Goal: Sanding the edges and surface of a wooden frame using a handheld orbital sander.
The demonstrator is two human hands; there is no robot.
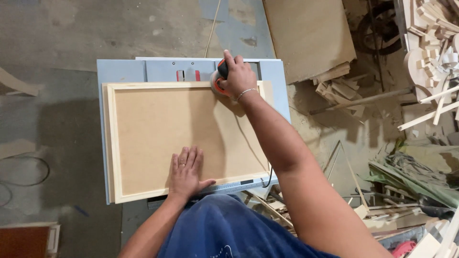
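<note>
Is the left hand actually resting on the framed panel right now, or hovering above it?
Touching. The head view shows the left hand lying flat, fingers spread, on the brown board of the framed panel, with no gap or shadow beneath the palm.

Framed panel (191, 134): tan-brown board, pale cream wood border. Bench (122, 71): light grey-blue top, two small red marks at its far edge. Sander (221, 76): black body, orange-red trim. Bracelet (245, 92) on right wrist: silver. Ruler (239, 185) along the near edge: silver-grey with a dark patch. Shirt (224, 229): dark blue. Floor (71, 28): mottled grey. Offcuts (435, 43): pale wood.
</note>
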